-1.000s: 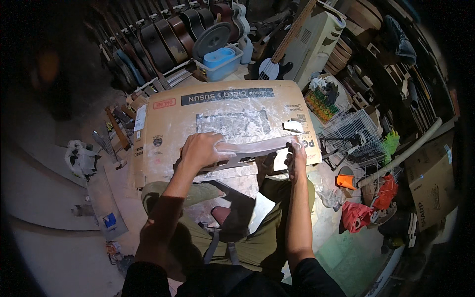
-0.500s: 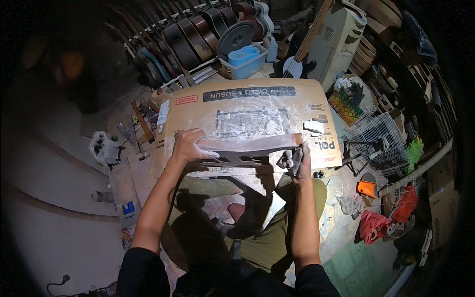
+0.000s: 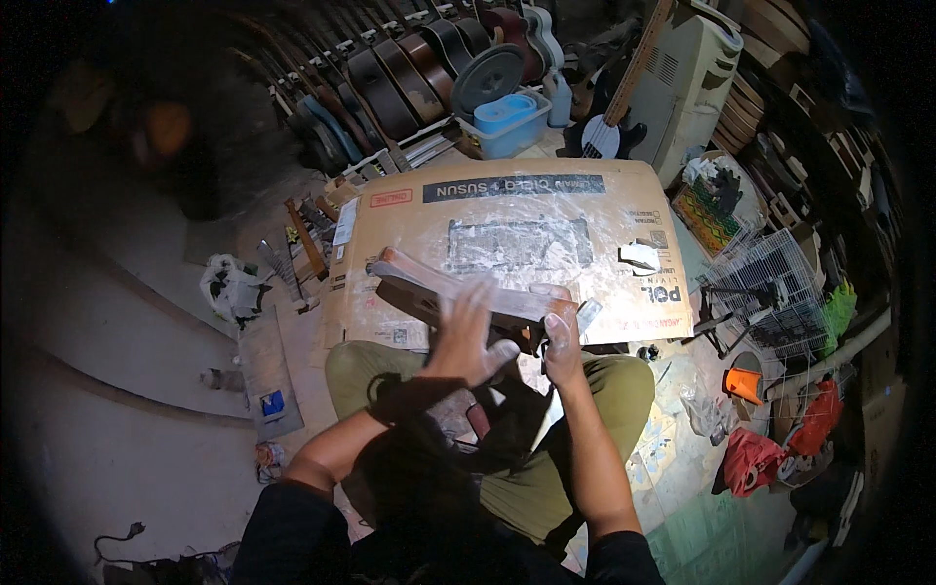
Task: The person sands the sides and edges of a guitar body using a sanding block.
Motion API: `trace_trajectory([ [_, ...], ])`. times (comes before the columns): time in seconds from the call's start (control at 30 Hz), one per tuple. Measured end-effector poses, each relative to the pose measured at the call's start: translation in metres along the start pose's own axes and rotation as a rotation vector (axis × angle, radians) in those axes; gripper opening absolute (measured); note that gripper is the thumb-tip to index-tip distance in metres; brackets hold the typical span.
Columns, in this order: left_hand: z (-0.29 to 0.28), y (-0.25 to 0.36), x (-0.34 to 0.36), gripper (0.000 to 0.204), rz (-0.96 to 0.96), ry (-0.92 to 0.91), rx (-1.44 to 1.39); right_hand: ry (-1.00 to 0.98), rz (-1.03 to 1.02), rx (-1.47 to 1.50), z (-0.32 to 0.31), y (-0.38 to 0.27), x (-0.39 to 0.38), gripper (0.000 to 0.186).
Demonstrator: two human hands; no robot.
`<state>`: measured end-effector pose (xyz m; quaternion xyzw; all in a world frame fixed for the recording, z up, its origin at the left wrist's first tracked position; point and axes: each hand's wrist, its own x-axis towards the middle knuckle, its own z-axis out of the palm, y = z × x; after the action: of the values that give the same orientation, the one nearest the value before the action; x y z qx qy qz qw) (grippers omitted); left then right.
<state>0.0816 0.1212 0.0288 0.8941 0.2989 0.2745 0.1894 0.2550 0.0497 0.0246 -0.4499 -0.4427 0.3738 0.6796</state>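
Observation:
A thick, curved wooden piece that looks like a guitar body (image 3: 414,276) is held up on edge above the cardboard. Its upper edge is pale and dusty; the side towards me is dark. My right hand (image 3: 562,343) grips its right end, thumb on the near side. By those fingers sticks out a small grey folded piece (image 3: 589,314), perhaps sandpaper. My left hand (image 3: 466,341), its fingers stretched out and blurred, passes across the middle of the edge and holds nothing. Whether its fingertips touch the wood is hard to see.
Under the work lies a dusty cardboard sheet (image 3: 390,219) with a white crumpled scrap (image 3: 640,255). Guitars stand in a row at the back, near a plastic tub (image 3: 507,132). A wire rack (image 3: 775,283) and an orange-and-black item (image 3: 744,378) are at the right; a plastic bag (image 3: 234,291) is at the left.
My left hand has let go of the wooden piece's left end and moved right to its middle. The piece now tilts, left end higher. My right hand has shifted slightly left, and the view has turned.

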Motion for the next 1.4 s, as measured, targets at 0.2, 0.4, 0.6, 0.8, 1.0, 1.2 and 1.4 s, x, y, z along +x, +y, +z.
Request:
trace_trajectory([
  [0.2, 0.001, 0.0, -0.002, 0.089, 0.153, -0.103, -0.07, 0.072, -0.011, -0.048, -0.005, 0.008, -0.008, 0.055],
  [0.4, -0.045, -0.07, 0.004, 0.075, -0.147, 0.008, 0.473, 0.108, -0.21, -0.265, -0.032, 0.025, -0.001, 0.054],
  [0.6, -0.033, -0.015, 0.017, 0.091, -0.253, -0.153, 0.367, 0.126, 0.009, -0.143, -0.038, 0.036, -0.01, 0.057],
  [0.8, -0.012, 0.072, 0.006, 0.111, 0.177, -0.166, -0.306, 0.056, -0.188, -0.265, -0.013, 0.009, -0.009, 0.053],
  [1.0, -0.012, -0.005, -0.013, 0.101, 0.051, -0.185, 0.267, 0.171, -0.057, -0.162, -0.018, 0.015, -0.007, 0.051],
  [1.2, -0.052, -0.027, -0.008, 0.098, -0.234, -0.037, 0.519, 0.114, -0.056, -0.311, -0.031, 0.018, -0.012, 0.047],
  [1.4, -0.01, 0.065, 0.008, 0.091, 0.025, -0.055, -0.079, 0.112, -0.112, -0.32, -0.018, 0.01, -0.011, 0.048],
])
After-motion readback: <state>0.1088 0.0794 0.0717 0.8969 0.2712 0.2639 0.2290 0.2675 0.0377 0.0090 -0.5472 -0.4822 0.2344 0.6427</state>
